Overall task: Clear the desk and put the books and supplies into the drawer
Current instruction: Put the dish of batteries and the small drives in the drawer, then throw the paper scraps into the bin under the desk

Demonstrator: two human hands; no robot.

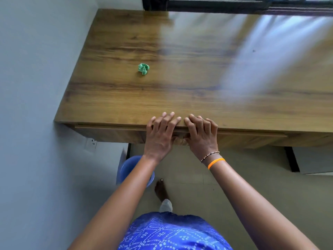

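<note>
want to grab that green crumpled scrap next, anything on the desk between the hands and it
Nothing visible: bare wooden desk top lies between the crumpled green scrap and both the left hand and right hand, which rest on the front edge.

The wooden desk [180, 78] top lies broad and bare across its middle and right, so a hand can sweep there freely up to the dark window frame [234, 4] along the far edge. A crumpled green scrap [143, 68] sits alone toward the left. The wall [36, 69] hugs the desk's left side, closing off any approach from there. At the near edge, the left hand [159, 136] and right hand [201, 135] lie side by side over the drawer front [108, 133], which looks closed, though shadow blurs it. Below, a blue bucket [126, 168] and a foot [161, 189] take up floor.
</note>
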